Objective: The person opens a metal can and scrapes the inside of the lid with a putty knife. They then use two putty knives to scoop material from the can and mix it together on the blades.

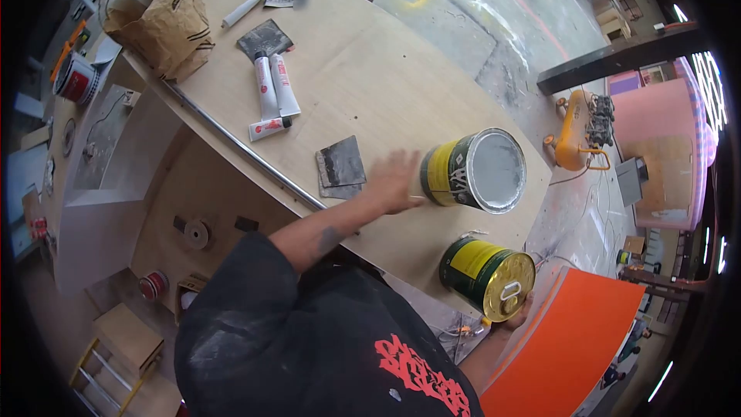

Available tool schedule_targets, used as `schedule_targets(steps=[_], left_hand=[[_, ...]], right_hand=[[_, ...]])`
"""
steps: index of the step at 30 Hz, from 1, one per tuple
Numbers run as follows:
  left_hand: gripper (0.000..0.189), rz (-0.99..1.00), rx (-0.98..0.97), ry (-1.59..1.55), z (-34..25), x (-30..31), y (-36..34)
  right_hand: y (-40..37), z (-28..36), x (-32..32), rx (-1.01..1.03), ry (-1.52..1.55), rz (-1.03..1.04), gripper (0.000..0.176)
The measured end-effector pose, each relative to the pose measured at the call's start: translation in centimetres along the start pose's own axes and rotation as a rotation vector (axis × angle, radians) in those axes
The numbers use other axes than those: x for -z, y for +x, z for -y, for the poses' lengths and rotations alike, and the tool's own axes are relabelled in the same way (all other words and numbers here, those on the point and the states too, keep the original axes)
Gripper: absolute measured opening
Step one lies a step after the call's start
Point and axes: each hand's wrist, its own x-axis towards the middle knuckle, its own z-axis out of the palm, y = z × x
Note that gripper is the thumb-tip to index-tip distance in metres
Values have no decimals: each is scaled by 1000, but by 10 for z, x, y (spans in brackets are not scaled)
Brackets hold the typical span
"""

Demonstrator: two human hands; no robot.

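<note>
Two cans, one hand at each.
Gold-topped can [488,278] at worktop [417,100] edge, right hand [515,318] fingers curled against its side; left hand [392,182] blurred, fingers spread wide, just beside grey-topped can [475,171], contact unclear. Farther out: at least four dark sheets [342,162], four tubes [285,85], one paper bag [166,23].

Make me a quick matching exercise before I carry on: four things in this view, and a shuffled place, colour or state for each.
Things:
1. Paper bag
2. Gold-topped can
3. Compressor tank
4. Grey-topped can

Places, colours or states:
A. Nearest the left hand
B. Orange-yellow
C. Has the right hand against it
D. Brown and crumpled

Right pairs: 1-D, 2-C, 3-B, 4-A
</note>
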Motion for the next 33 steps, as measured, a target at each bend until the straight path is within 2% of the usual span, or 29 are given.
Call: schedule_targets(steps=[1, 3, 4, 5, 10, 12, 15, 16, 18, 24, 27, 33], left_hand=[[125, -86, 17, 178, 19, 6, -14], [130, -67, 132, 357, 45, 39, -43], [131, -54, 181, 390, 58, 48, -58], [132, -42, 231, 421, 69, 53, -70], [128, -159, 92, 360, 105, 49, -83], [124, -168, 52, 337, 102, 43, -74], [119, -100, 74, 323, 91, 52, -68], [118, -100, 83, 312, 88, 54, -66], [118, -91, 109, 288, 86, 54, -66], [124, -108, 162, 199, 77, 51, -66], [128, -155, 170, 140, 81, 41, -71], [127, -346, 236, 554, 86, 22, -84]], right_hand=[[0, 3, 4, 6, -36, -6, 62], [-4, 4, 6, 14, -101, -28, 61], [-12, 6, -19, 52, -90, -145, 53], [-11, 5, -15, 52, -105, -147, 52], [1, 5, 15, 38, -227, -198, 46], [5, -8, 29, 115, -275, -371, 43], [5, -12, 69, 422, -1074, -351, 39], [0, -3, 50, 458, -1236, -276, 38], [-9, 5, 7, 271, -734, -361, 36], [-20, 3, -8, 224, -455, -293, 34], [-14, -8, -9, 339, -399, -268, 30], [-2, -17, 5, 306, -284, -142, 31]])
